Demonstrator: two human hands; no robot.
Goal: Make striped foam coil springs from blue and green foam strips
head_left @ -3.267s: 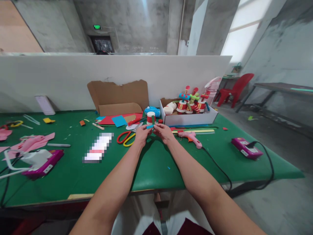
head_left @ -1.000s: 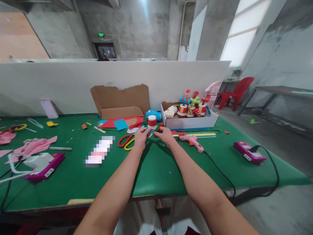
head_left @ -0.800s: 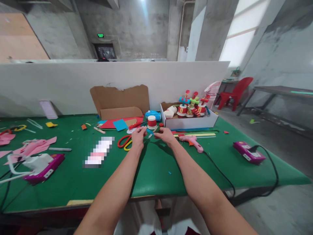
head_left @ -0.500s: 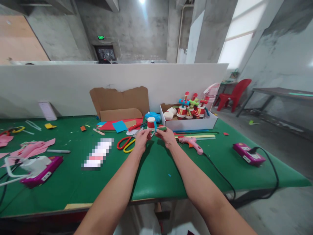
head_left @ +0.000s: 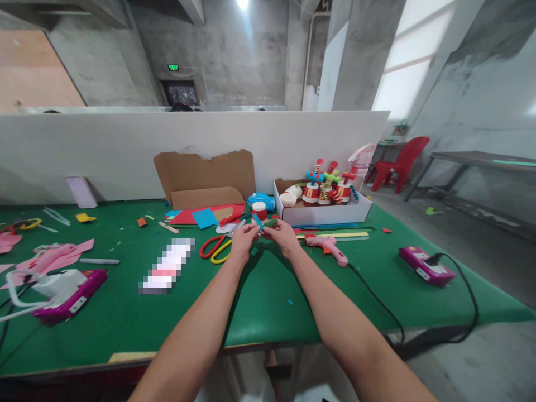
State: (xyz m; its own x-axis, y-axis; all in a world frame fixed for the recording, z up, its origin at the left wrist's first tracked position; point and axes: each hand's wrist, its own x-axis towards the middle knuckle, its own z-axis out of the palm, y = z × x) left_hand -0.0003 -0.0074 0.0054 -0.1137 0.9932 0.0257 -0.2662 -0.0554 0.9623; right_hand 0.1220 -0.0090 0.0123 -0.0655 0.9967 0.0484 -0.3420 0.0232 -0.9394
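My left hand (head_left: pixel 245 241) and my right hand (head_left: pixel 285 237) meet over the table, fingertips pinched close together. Between them a narrow blue strip (head_left: pixel 258 221) slants up, its lower end at my left fingers. A small green piece (head_left: pixel 271 223), perhaps a rolled strip, is pinched in my right fingers. Whether the two pieces are joined, I cannot tell. Just behind the hands stands a red and white paper cup (head_left: pixel 259 210), partly covered by them. Scissors with red and yellow handles (head_left: pixel 215 249) lie beside my left hand. A pink glue gun (head_left: pixel 329 245) rests right of my right hand.
A white box (head_left: pixel 326 214) holding several cup figures stands at the back right. Behind the cup are a blue object (head_left: pixel 262 201) and brown cardboard (head_left: pixel 205 173). Purple power strips (head_left: pixel 427 264) sit at both sides; a black cord crosses the right. Paper pieces (head_left: pixel 204 218) lie at the back.
The blue strip has tipped from upright to a leftward slant and sits nearer my left fingers. My right hand has shifted slightly left, closer to the left.
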